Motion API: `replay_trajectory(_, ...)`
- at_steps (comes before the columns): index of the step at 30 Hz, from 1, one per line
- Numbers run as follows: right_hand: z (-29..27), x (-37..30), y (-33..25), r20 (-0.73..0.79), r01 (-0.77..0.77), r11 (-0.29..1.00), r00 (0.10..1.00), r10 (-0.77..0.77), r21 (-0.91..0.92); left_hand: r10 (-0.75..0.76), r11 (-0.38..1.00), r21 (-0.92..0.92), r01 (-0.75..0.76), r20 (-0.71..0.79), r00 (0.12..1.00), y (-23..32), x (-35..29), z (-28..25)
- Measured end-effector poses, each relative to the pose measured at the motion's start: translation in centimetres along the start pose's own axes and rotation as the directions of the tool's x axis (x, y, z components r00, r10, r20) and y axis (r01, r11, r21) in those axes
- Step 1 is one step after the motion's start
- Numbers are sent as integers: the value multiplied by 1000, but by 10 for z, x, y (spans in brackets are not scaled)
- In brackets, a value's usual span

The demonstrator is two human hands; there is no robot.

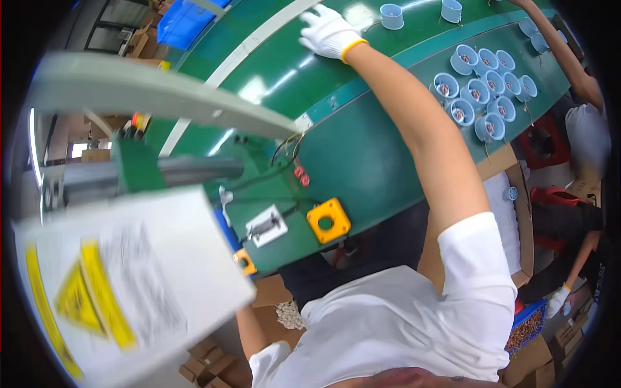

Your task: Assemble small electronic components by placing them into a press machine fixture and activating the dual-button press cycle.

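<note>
Well, right hand (330,33) near rail edge (256,44)

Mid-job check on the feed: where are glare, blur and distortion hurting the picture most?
All in the head view: bright glare patches and streaks on the green belt; blur on the grey beam and the white box at lower left, its print smeared; edges bowing toward the dark rim; right hand and yellow block fairly crisp.

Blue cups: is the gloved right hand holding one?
No, the right hand is spread over the green surface, and the nearest blue cup stands apart from it.
</note>
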State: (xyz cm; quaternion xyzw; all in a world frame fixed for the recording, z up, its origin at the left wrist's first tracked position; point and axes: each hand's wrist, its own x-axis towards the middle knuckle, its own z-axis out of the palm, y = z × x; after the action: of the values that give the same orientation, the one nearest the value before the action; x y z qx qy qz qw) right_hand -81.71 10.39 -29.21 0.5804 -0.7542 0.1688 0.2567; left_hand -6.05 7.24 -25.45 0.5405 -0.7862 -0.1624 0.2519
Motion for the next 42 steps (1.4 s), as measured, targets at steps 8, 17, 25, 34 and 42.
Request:
replay_trajectory(8, -70, -44, 70, 301, -524, 751, 850, 432, 401, 148, 974, -170, -150, -25, 989, 6, 15, 61)
replay_trajectory(17, -117, -29, 21, 484, -604, 774, 744, 461, 191, 159, 977, -125, -175, -127, 979, 6, -8, 32)
replay_trajectory(25, -100, -27, 39, 470, -429, 872, 836, 285, 234, 203, 979, -4, -205, -114, 973, -16, -1, 43)
replay_trajectory(34, -242, -126, -6, 459, -356, 894, 768, 446, -273, 215, 974, -45, -222, -125, 969, -5, -3, 37)
replay_trajectory(42, -253, -203, -29, 167, -276, 891, 921, 352, -360, 271, 957, -71, -280, -121, 955, 2, 3, 49)
